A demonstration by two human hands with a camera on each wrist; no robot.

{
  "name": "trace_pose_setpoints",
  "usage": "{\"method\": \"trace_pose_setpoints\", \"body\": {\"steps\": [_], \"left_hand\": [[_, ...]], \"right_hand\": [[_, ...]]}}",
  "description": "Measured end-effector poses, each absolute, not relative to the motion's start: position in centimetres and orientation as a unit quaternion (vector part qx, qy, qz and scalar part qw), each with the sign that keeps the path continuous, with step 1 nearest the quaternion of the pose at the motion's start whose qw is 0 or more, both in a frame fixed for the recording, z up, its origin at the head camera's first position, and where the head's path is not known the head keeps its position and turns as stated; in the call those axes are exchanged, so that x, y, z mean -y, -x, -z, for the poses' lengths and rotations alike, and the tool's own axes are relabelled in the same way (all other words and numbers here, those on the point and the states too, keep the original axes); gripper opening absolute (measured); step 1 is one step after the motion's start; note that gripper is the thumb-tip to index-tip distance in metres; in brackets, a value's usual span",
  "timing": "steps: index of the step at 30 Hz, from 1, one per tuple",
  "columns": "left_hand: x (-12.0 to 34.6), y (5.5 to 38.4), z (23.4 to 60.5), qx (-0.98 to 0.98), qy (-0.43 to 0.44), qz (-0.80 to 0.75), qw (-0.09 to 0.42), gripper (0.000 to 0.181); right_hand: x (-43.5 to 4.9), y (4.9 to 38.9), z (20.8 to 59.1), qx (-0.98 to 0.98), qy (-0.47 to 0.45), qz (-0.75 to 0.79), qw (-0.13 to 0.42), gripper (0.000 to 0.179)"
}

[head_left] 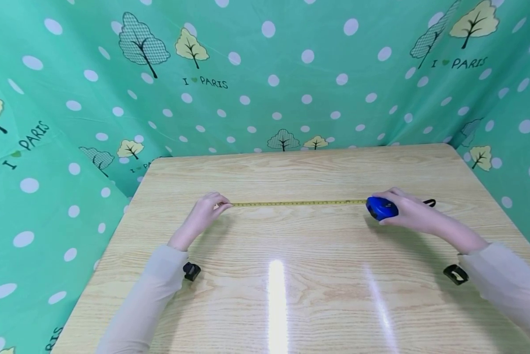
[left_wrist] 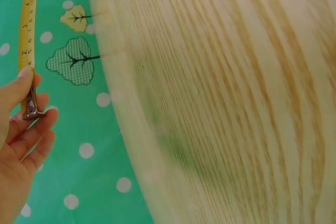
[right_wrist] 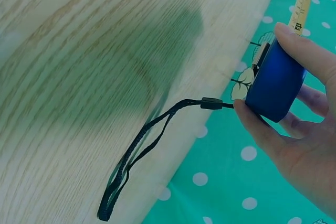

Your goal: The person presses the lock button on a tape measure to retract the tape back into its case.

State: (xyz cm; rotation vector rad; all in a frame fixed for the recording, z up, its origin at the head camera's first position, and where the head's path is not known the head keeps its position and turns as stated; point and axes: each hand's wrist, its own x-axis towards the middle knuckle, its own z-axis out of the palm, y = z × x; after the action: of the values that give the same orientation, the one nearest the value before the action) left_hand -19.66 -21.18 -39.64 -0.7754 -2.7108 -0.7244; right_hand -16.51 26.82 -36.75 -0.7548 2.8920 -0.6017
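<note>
Yellow tape (head_left: 297,203) stretched left to right
left hand (head_left: 204,212) pinches its metal end (left_wrist: 32,111); right hand (head_left: 406,211) curls round blue case (head_left: 381,208)

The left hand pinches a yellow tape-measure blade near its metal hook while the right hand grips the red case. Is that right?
Only the colour is wrong: the right wrist view shows the right hand gripping a rounded blue case, not a red one. The left hand does pinch the yellow tape-measure blade near its metal hook.
</note>
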Motion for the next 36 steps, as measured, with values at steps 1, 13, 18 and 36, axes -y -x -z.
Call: {"method": "trace_pose_setpoints", "body": {"steps": [1,13,18,36], "left_hand": [[21.1,19.6,39.6,0.925,0.265,0.248,0.114,0.011],[20.6,19.4,39.4,0.926,0.267,0.247,0.105,0.012],[20.4,19.4,39.2,0.924,0.269,0.249,0.106,0.012],[18.8,19.3,40.1,0.910,0.303,0.263,0.109,0.008]], "right_hand": [[-26.8,16.5,36.8,-0.947,0.249,0.197,0.044,0.061],[-26.3,16.4,36.9,-0.947,0.250,0.199,0.039,0.061],[-26.0,16.3,37.0,-0.946,0.253,0.201,0.035,0.062],[-25.3,16.2,37.0,-0.944,0.255,0.206,0.042,0.062]]}}
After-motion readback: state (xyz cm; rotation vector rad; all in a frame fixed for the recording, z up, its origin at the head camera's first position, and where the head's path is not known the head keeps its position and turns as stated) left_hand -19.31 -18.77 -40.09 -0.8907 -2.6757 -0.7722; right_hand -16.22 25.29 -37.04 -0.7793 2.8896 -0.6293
